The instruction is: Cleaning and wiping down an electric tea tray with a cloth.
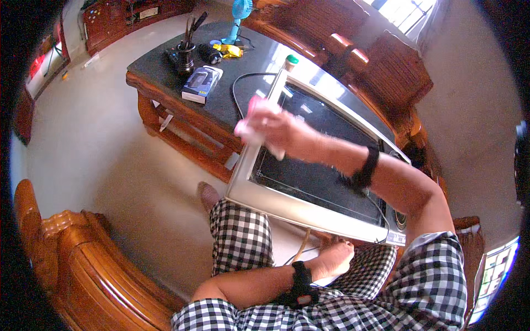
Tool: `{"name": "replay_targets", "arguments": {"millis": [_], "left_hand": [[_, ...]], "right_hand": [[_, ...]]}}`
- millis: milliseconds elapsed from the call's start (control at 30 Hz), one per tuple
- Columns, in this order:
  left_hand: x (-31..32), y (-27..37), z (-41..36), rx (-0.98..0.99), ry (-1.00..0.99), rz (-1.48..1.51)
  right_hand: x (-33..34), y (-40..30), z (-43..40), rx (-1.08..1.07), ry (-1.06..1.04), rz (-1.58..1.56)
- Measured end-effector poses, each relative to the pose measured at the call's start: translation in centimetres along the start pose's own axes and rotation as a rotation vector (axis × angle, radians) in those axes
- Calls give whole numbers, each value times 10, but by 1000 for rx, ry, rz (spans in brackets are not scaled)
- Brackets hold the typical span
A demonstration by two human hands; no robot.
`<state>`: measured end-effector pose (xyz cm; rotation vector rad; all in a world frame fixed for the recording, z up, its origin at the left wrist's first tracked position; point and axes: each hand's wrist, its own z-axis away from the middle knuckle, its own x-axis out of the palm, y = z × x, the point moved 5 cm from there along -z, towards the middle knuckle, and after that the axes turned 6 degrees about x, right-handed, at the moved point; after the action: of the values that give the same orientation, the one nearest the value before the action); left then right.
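Observation:
A white-framed appliance with a dark glass panel [314, 194] lies tilted across the table edge and above my lap; a round dial shows at its right end. My right hand [279, 130] is over the frame's left side, shut on a pink cloth [258, 108] bunched against the frame; both are blurred by motion. My left hand [336, 260] is just below the appliance's near edge, its fingers curled and partly hidden, so whether it grips anything cannot be told. Black bands circle both wrists.
On the dark-topped wooden table [153, 68] stand a pen holder [185, 58], a blue fan [238, 18], a small box [202, 85], a yellow packet [230, 50] and a green-capped container [291, 62]. A cable loops beside the appliance. A wooden chair arm [112, 273] is at lower left.

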<state>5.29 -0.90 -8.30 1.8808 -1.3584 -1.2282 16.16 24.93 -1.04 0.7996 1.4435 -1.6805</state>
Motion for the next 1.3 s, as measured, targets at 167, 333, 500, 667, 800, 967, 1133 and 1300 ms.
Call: {"name": "replay_targets", "arguments": {"millis": [167, 333, 500, 667, 800, 967, 1133, 1300], "left_hand": [[28, -7, -5, -19, -235, 119], [16, -3, -4, 81, -15, 10], [20, -9, -1, 16, -90, 124], [19, -6, 3, 59, 5, 92], [27, 0, 0, 79, -136, 138], [27, -7, 6, 23, -161, 254], [31, -10, 8, 36, -252, 269], [53, -14, 3, -7, -356, 58]], "right_hand": [[8, -37, 37, -287, 44, 417], [-44, 70, -21, 32, 298, 455], [-68, 106, -39, 321, 269, 726], [-49, 102, -21, -28, 216, 968], [-80, 89, 13, -96, 498, 846], [-80, 83, -2, 154, 261, 674], [-79, 103, 8, 224, 212, 203], [-95, 149, -1, 439, 452, -286]]}}
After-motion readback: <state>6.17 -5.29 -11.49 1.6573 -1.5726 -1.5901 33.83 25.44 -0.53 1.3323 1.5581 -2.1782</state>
